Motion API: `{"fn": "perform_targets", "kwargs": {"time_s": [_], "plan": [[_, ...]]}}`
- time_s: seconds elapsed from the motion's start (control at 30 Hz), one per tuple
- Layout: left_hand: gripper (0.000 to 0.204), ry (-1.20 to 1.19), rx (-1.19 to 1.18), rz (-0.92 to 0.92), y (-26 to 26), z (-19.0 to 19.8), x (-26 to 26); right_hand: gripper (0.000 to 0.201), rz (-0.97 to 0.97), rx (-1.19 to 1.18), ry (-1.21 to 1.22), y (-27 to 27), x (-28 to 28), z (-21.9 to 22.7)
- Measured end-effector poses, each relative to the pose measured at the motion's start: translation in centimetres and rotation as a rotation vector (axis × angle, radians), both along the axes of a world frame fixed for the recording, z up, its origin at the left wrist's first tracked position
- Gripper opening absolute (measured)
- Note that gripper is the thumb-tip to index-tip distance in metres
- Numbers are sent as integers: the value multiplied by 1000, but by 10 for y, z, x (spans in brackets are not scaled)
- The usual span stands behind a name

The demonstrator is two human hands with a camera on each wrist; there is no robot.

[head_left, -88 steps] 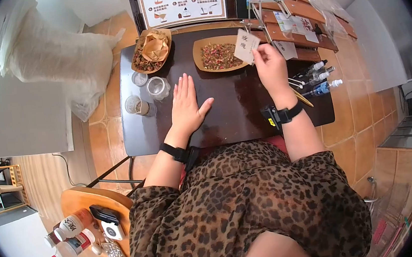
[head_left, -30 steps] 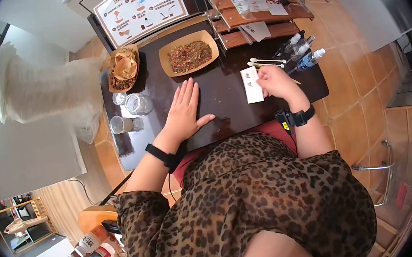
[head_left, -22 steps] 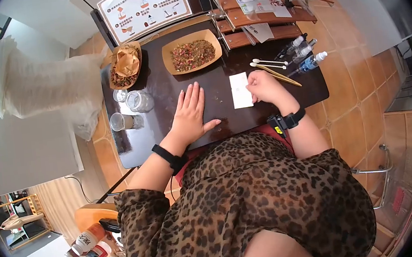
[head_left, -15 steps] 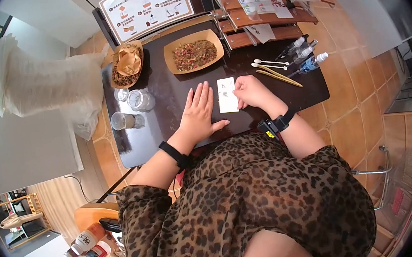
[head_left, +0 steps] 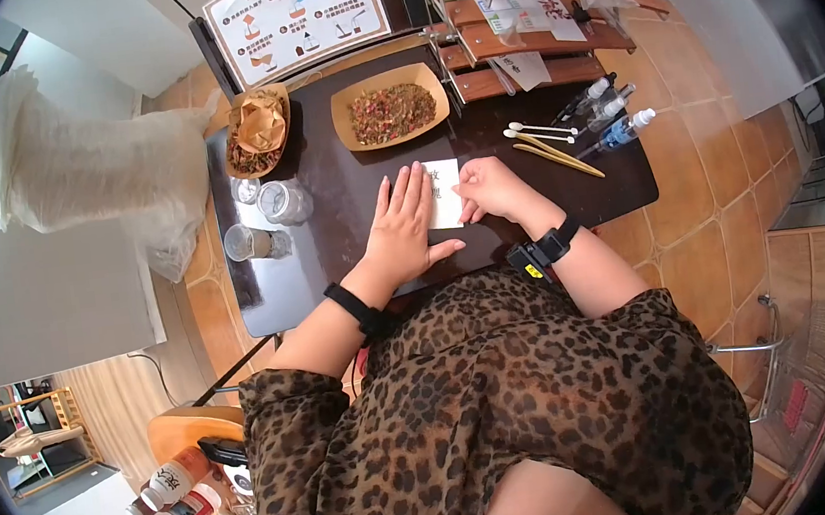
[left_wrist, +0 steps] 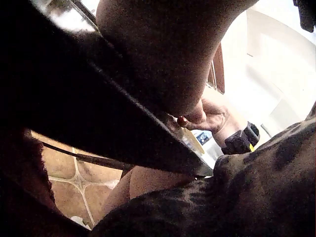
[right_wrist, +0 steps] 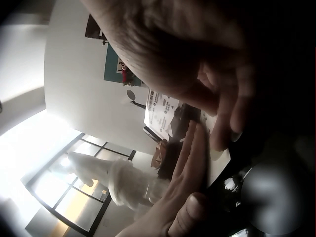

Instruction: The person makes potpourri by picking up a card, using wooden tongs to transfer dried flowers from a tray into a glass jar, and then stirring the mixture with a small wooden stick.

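A small white paper card (head_left: 445, 212) with dark handwritten characters lies at the middle of the dark table in the head view. My right hand (head_left: 488, 190) pinches its right edge between thumb and fingers. Flat beside the card rests my left hand (head_left: 399, 224), fingers straight, their edge right at the card's left side. The right wrist view has the card (right_wrist: 219, 163) between the right fingers (right_wrist: 224, 118) and the left hand (right_wrist: 182, 192). Only part of the right hand (left_wrist: 212, 116) appears in the dark left wrist view.
Beyond the hands stands a kraft-paper tray (head_left: 344, 101) of dried petals and herbs. At left are another paper tray (head_left: 286, 135), a glass jar (head_left: 284, 203) and a clear cup (head_left: 248, 243). Wooden tweezers (head_left: 564, 163), cotton swabs (head_left: 545, 131) and spray bottles (head_left: 625, 130) lie right. A wooden rack (head_left: 530, 34) stands behind.
My right hand has brought the card from beside the petal tray down to the table and slid it left to my left hand. The left hand has stayed flat. The head view has shifted.
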State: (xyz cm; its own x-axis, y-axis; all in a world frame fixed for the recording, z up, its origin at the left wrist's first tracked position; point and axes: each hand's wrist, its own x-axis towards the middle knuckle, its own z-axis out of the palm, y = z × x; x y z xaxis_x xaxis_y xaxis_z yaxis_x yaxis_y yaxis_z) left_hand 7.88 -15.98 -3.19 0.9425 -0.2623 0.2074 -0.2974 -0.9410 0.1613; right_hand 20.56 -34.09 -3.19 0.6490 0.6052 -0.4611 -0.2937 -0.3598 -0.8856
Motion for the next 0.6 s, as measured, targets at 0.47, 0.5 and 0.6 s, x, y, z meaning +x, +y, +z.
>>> {"fn": "perform_targets", "kwargs": {"time_s": [0.47, 0.5, 0.6], "plan": [[49, -299, -289, 263, 55, 56, 33, 12, -294, 269, 27, 6, 45, 56], [35, -379, -310, 277, 57, 61, 39, 13, -324, 271, -27, 12, 47, 62], [26, -401, -297, 298, 64, 66, 47, 15, -305, 306, -296, 28, 55, 60]]}}
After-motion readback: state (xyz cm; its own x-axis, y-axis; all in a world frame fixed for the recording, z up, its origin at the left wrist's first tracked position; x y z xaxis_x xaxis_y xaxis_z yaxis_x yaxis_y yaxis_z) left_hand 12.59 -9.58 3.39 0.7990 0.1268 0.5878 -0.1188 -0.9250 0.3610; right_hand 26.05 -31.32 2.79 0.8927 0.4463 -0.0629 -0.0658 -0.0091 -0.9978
